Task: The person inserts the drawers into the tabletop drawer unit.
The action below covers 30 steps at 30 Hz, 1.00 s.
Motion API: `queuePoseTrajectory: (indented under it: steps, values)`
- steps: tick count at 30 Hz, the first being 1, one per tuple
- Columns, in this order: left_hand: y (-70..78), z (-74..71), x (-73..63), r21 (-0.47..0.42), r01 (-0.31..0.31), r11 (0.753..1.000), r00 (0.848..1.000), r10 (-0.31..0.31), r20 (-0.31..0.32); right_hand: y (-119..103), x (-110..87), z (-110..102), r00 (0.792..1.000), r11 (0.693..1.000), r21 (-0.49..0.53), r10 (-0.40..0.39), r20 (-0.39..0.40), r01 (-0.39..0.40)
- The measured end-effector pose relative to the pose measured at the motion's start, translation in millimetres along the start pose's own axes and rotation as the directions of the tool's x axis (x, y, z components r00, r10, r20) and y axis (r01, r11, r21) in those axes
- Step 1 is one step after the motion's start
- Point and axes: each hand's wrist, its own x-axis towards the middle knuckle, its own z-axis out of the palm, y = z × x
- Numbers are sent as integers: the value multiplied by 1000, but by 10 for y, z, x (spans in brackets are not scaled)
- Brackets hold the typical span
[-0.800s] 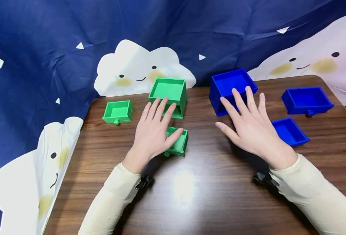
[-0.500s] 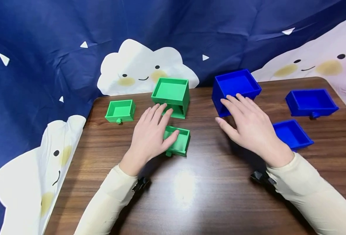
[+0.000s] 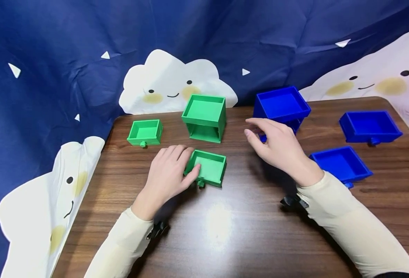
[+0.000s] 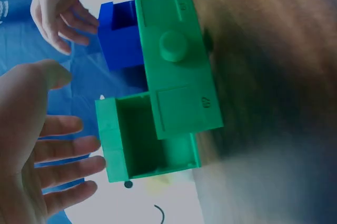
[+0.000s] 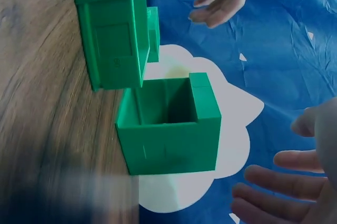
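Note:
My left hand (image 3: 166, 172) hovers at the left side of a small green drawer (image 3: 210, 166), overlapping its left edge in the head view; its loosely bent fingers hold nothing. In the left wrist view the drawer's knobbed front (image 4: 181, 95) shows, apart from the fingers. Behind that drawer stands a green cabinet (image 3: 204, 110) with a shallow tray top and a hollow front. My right hand (image 3: 281, 148) is raised in front of a blue cabinet (image 3: 282, 102), relaxed and holding nothing, and hides part of the cabinet's opening.
Another green drawer (image 3: 144, 132) sits at the table's back left. Two blue drawers lie right of the right hand, one farther back (image 3: 371, 125) and one nearer (image 3: 341, 164). A blue cloud-print cloth (image 3: 253, 34) hangs behind the wooden table (image 3: 246, 231).
Both hands have drawn back from the cabinets. The left came down beside the nearer green drawer; the right moved leftward, its spread fingers closing together and bending. The drawers and cabinets stayed in place.

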Motion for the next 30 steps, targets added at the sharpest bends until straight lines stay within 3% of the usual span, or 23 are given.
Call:
queuePoseTrajectory:
  steps: [14,30]
  values:
    - [69,36,-264,-18,64,998,997,-63,52,16,245,300,994,968,235,74,86,-92]
    - [198,100,-435,-54,159,986,977,-149,150,136,530,696,984,926,335,153,91,-175]
